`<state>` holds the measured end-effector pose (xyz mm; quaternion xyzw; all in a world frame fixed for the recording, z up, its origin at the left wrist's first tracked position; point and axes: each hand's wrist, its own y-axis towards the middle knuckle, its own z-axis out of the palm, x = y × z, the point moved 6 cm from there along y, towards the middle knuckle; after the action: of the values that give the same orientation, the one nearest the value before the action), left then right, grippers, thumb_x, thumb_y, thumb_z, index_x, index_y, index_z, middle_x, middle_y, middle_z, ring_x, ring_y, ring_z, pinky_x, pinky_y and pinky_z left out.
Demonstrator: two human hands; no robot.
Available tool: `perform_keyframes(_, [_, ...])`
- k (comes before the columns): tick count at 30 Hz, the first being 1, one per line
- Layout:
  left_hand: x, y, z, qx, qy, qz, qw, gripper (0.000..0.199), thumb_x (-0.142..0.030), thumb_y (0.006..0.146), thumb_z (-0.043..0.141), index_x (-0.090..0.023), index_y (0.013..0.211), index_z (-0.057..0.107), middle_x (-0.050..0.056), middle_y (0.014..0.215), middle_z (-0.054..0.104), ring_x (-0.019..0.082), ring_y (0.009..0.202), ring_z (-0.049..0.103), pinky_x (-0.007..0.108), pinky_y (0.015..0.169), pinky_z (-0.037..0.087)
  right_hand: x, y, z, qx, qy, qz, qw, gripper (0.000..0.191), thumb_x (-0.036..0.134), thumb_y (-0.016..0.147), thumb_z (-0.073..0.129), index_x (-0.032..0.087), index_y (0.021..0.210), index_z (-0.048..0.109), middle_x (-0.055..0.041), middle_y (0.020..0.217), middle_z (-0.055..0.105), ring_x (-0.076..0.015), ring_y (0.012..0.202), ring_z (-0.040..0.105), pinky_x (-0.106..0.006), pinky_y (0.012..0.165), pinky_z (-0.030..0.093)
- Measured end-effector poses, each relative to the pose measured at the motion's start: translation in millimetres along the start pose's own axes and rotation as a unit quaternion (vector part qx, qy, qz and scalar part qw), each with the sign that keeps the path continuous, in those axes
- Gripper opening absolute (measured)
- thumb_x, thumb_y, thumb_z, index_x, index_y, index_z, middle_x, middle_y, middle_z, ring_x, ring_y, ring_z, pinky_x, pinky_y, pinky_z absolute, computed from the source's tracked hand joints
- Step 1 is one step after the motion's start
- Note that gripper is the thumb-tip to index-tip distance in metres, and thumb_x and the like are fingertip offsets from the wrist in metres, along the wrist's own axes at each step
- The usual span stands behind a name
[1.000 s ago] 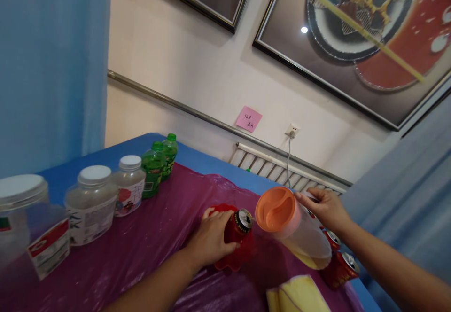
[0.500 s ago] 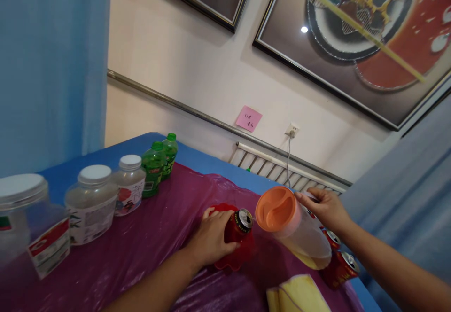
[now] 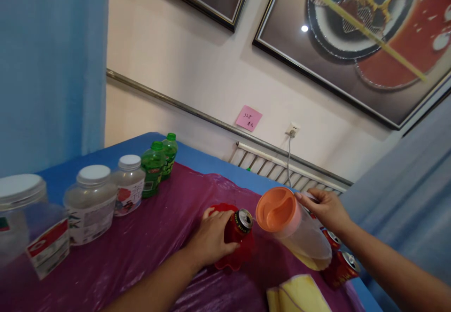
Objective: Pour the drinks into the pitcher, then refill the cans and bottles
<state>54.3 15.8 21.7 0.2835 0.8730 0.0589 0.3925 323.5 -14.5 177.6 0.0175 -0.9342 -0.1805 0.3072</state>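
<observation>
My left hand [image 3: 213, 237] is wrapped round a red and black drink can [image 3: 238, 226] with an opened top. The can stands over a red dish with a wavy rim [image 3: 230, 260]; whether its base touches the dish is hidden. To the right, my right hand [image 3: 326, 207] grips the handle of a clear plastic pitcher [image 3: 305, 244] with an orange lid [image 3: 276, 209]. The pitcher leans left toward the can, its lid close to the can's top. Some yellowish liquid shows along its lower side. No stream between pitcher and can is visible.
More red cans [image 3: 341, 269] stand behind the pitcher at right. A folded yellow cloth [image 3: 299, 295] lies at the front. Clear jars with white lids [image 3: 92, 206] and green bottles [image 3: 153, 168] line the left. A purple plastic sheet [image 3: 169, 237] covers the blue table [image 3: 204, 162].
</observation>
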Motion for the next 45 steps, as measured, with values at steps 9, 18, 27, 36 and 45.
perform_keyframes(9, [-1,0,0.4,0.006,0.000,-0.005,1.000,0.065,-0.039,0.064,0.083,-0.028,0.123,0.058,0.003,0.123,0.071,0.030,0.122,0.060,0.052,0.118,0.021,1,0,1,0.002,0.002,-0.001,1.000,0.059,0.070,0.078,0.063,0.023,0.053,0.038,0.0065,0.052,0.029,-0.0095,0.049,0.027,-0.024,0.044,0.023])
perform_keyframes(18, [-2,0,-0.1,0.013,0.000,-0.004,1.000,0.066,-0.039,0.062,0.084,-0.028,0.122,0.059,0.005,0.123,0.071,0.031,0.122,0.060,0.052,0.117,0.022,-1,0,2,0.004,0.018,0.004,1.000,0.060,0.071,0.077,0.064,0.023,0.054,0.036,0.0065,0.053,0.027,-0.0097,0.051,0.025,-0.025,0.044,0.022])
perform_keyframes(27, [-3,-1,-1.3,0.004,-0.012,0.003,1.000,0.064,-0.036,0.062,0.084,-0.028,0.121,0.059,0.004,0.124,0.071,0.031,0.122,0.060,0.053,0.117,0.021,-3,-2,4,0.003,0.009,0.010,1.000,0.058,0.069,0.078,0.064,0.024,0.055,0.035,0.0063,0.056,0.026,-0.0099,0.052,0.026,-0.025,0.046,0.020])
perform_keyframes(36, [-3,-1,-1.6,0.014,-0.010,0.000,1.000,0.065,-0.039,0.063,0.083,-0.028,0.123,0.059,0.005,0.125,0.070,0.032,0.123,0.059,0.053,0.118,0.021,-2,-3,7,0.002,0.012,0.013,1.000,0.058,0.068,0.078,0.064,0.024,0.055,0.035,0.0062,0.055,0.025,-0.0100,0.053,0.025,-0.025,0.046,0.020])
perform_keyframes(45, [-2,-1,-0.8,0.013,-0.004,0.001,1.000,0.064,-0.040,0.063,0.082,-0.029,0.122,0.059,0.004,0.123,0.071,0.032,0.122,0.060,0.052,0.118,0.022,-10,-4,12,-0.003,0.035,0.031,0.999,0.054,0.064,0.076,0.067,0.023,0.054,0.040,0.0061,0.052,0.030,-0.0096,0.049,0.029,-0.024,0.043,0.023])
